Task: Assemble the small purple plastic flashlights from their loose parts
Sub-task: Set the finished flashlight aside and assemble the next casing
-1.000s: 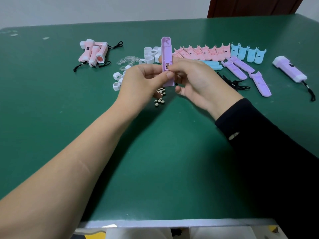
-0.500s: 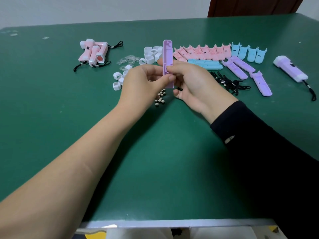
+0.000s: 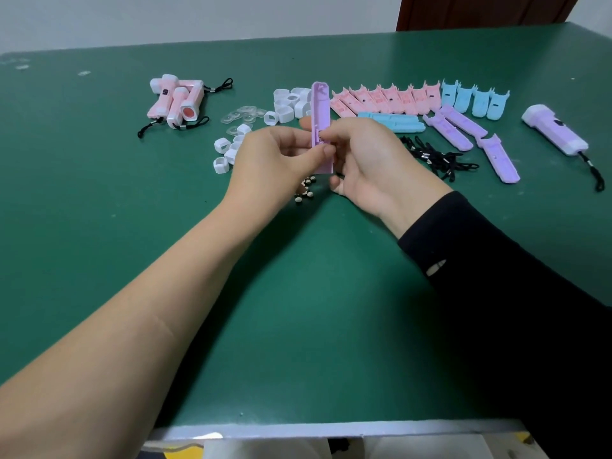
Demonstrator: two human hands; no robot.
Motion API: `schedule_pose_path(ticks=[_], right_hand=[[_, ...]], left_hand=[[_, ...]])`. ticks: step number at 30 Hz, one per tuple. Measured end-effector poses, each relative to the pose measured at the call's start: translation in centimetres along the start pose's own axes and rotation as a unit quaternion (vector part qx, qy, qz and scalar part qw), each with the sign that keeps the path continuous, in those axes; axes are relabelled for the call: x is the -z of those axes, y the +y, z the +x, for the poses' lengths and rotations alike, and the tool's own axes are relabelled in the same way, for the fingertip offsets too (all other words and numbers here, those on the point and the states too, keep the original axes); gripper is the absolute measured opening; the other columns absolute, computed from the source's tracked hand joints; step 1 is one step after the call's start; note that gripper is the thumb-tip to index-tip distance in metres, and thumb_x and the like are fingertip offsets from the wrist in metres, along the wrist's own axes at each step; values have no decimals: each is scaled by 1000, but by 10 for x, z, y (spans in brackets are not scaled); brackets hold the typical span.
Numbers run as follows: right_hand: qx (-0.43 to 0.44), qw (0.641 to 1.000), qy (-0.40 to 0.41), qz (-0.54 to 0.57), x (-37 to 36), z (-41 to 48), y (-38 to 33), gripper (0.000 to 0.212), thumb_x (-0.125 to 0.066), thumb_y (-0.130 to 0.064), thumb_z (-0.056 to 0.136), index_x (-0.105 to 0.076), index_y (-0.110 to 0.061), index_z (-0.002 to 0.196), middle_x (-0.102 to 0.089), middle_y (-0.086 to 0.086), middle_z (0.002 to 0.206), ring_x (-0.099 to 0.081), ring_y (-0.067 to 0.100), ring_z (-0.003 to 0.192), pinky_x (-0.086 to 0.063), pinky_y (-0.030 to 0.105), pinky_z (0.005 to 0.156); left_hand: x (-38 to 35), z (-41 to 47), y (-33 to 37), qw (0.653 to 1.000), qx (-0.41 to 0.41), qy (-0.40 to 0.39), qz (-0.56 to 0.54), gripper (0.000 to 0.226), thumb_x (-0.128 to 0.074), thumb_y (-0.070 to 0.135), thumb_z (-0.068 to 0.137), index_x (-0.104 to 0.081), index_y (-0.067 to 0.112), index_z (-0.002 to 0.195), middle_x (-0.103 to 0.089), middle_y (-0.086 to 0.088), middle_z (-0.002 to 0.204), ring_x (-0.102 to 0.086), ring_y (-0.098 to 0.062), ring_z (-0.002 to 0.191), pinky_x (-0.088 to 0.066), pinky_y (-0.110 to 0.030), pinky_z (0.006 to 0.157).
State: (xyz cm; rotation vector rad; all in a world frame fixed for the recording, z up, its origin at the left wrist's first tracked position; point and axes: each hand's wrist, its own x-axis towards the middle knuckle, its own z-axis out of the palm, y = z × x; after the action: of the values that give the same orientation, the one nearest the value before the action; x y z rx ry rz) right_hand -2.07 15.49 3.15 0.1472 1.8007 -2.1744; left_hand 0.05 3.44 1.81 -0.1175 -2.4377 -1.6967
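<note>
A purple flashlight half-shell (image 3: pixel 320 114) stands upright above the green table (image 3: pixel 298 309), held between both hands. My left hand (image 3: pixel 275 160) pinches its lower left edge with thumb and fingers. My right hand (image 3: pixel 367 157) grips it from the right, fingertips at a small part in the shell's middle. Three loose purple shells (image 3: pixel 463 130) lie to the right. One finished purple flashlight (image 3: pixel 554 130) with a black cord lies at the far right.
Button cells (image 3: pixel 306 190) lie under the hands. White head rings (image 3: pixel 288 106) and clear lenses (image 3: pixel 243 115) sit behind, black cords (image 3: pixel 437 157) to the right. Pink shells (image 3: pixel 387 99), blue shells (image 3: pixel 473 99), and finished pink flashlights (image 3: pixel 177 99) line the back.
Both hands have held the purple shell the whole time. It has shifted slightly; my right fingertips have worked at its middle.
</note>
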Motion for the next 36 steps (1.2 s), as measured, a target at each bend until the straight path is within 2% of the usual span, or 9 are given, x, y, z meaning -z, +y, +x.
schedule_pose_path(ticks=[4, 6, 8, 12, 17, 22, 28, 33, 36], right_hand=[[18, 999, 29, 22, 7, 0, -9, 16, -49, -16, 91, -64, -16, 87, -66, -2, 82, -47, 9, 59, -35, 22, 53], [70, 991, 84, -74, 13, 2, -12, 12, -54, -15, 92, -64, -20, 95, -66, -5, 89, -50, 7, 64, -38, 19, 53], [135, 952, 108, -251, 23, 4, -12, 17, -56, -11, 90, -65, -26, 93, -62, -12, 87, -52, 1, 67, -40, 11, 53], [167, 849, 8, -502, 32, 1, -11, 15, -66, -17, 87, -69, -31, 86, -61, -19, 78, -55, -2, 67, -37, 2, 51], [188, 766, 11, -614, 32, 3, -5, 13, -69, -18, 84, -71, -29, 91, -58, -14, 80, -54, 9, 76, -38, 20, 67], [207, 793, -66, -569, 29, 0, -5, 9, -78, -26, 77, -73, -29, 84, -66, -11, 85, -55, 1, 73, -37, 7, 60], [252, 777, -19, -577, 25, 7, 3, 8, -67, -20, 87, -72, -27, 90, -65, -10, 88, -50, 0, 71, -36, 22, 69], [269, 754, -3, -599, 27, 10, 7, 11, -64, -22, 90, -71, -30, 94, -62, -10, 89, -46, 14, 100, -44, 33, 87], [273, 748, -15, -604, 23, 10, 10, 9, -66, -27, 88, -71, -31, 95, -57, -11, 87, -42, 16, 102, -44, 38, 90]], left_hand=[[3, 3, 0, 998, 22, 2, -59, 11, -70, 19, 89, -74, 11, 96, -75, 3, 79, -69, -7, 71, -50, -19, 53], [5, 4, -1, 997, 26, 7, -67, 8, -70, 21, 90, -74, 15, 91, -74, 6, 76, -65, -6, 68, -50, -20, 54], [7, 5, -2, 997, 27, 11, -76, 6, -69, 23, 90, -74, 19, 89, -74, 6, 77, -65, -6, 71, -50, -19, 55], [13, 9, -5, 994, 47, 18, -94, 9, -66, 27, 92, -73, 23, 93, -75, 1, 88, -66, -8, 79, -48, -16, 55], [18, 14, -9, 990, 72, 38, -113, 9, -65, 28, 92, -72, 26, 89, -73, 6, 84, -66, -11, 83, -48, -15, 54], [19, 16, -13, 990, 72, 43, -111, 11, -65, 28, 92, -73, 27, 85, -73, 8, 82, -65, -9, 80, -48, -17, 55], [19, 17, -14, 990, 66, 48, -112, 8, -66, 29, 92, -73, 26, 89, -72, 8, 81, -64, -3, 70, -49, -18, 56], [20, 17, -14, 991, 64, 49, -110, 7, -65, 28, 92, -72, 25, 91, -72, 8, 82, -65, -3, 71, -50, -19, 58], [20, 18, -14, 991, 64, 48, -111, 7, -65, 27, 93, -72, 25, 92, -71, 8, 81, -65, -3, 70, -50, -19, 59]])
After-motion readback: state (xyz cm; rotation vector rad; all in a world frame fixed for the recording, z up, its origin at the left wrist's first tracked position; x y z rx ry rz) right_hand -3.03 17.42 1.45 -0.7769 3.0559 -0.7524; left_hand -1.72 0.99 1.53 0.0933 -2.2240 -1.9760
